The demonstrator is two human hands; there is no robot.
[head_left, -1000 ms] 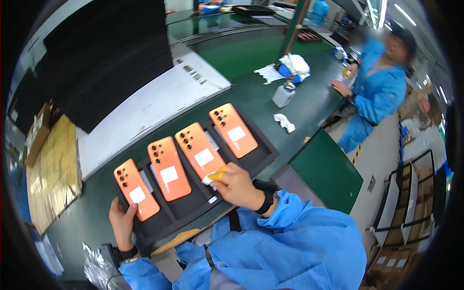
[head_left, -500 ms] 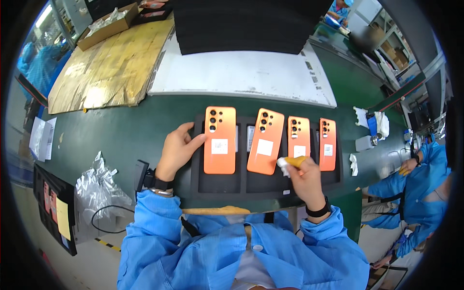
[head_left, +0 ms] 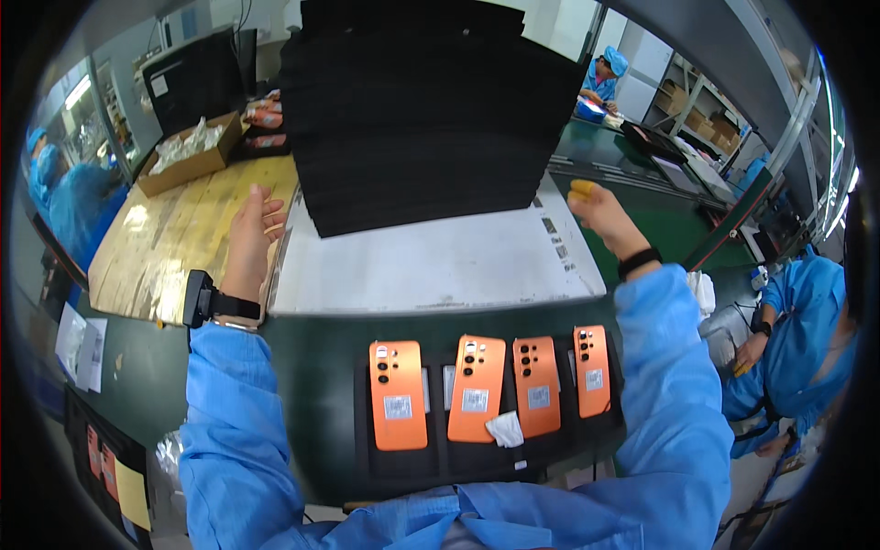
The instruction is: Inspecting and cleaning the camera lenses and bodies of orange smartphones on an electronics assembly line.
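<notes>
My left hand (head_left: pixel 249 240) is raised left of a tall stack of black trays (head_left: pixel 422 119), its fingers spread and holding nothing. On the stack's other side is my right hand (head_left: pixel 607 218), with yellow finger covers, fingers loosely bent and nothing visible in them. Neither hand touches the stack. Closer to my body, a black foam tray (head_left: pixel 412 466) carries several orange phones, back side up with white labels: the leftmost phone (head_left: pixel 399 426), a tilted phone (head_left: pixel 475 422), another phone (head_left: pixel 539 417) and the rightmost phone (head_left: pixel 592 394). A crumpled white cloth (head_left: pixel 505 429) lies against the tilted one.
The stack stands on a white board (head_left: pixel 431 275) on the green table (head_left: pixel 321 367). To the left are a yellowed board (head_left: pixel 147 247) and a cardboard box (head_left: pixel 188 160) of clear wrapping. A co-worker (head_left: pixel 807 321) sits close at the right; others work farther back.
Both hands have left the phones and moved forward to either side of the black stack. My right hand has let go of the white cloth. The view has tipped up.
</notes>
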